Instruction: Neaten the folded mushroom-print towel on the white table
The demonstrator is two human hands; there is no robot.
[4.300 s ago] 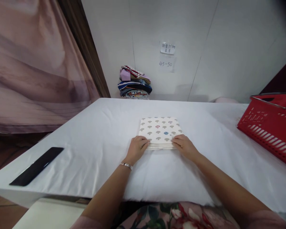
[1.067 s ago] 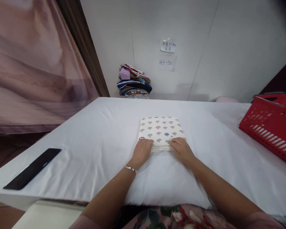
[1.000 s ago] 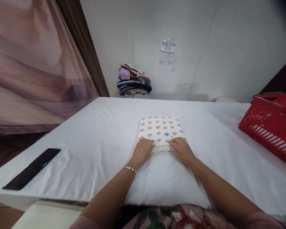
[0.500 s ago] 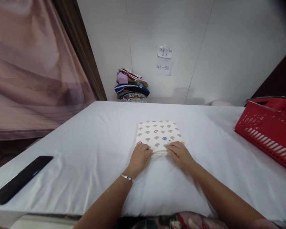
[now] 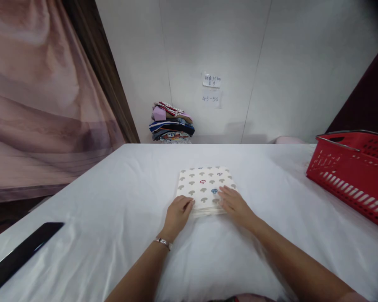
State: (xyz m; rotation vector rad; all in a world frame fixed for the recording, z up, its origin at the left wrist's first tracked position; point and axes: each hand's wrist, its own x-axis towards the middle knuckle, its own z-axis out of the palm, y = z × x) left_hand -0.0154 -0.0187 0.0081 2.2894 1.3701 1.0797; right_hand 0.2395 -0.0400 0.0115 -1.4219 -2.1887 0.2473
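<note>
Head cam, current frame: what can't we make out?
Head view:
Upper wall note: handwriting too small, blurred.
Red basket: cut by right edge; wall hides contents.
Black object: cut by left edge.
Left hand: fingertips curled at folded cloth; grip unclear.
Clothes pile: base behind table edge.

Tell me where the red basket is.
In the head view, the red basket sits far right on the white table, right of the folded mushroom-print cloth.

"45-50" on wall note (image 5: 211,99)
</note>
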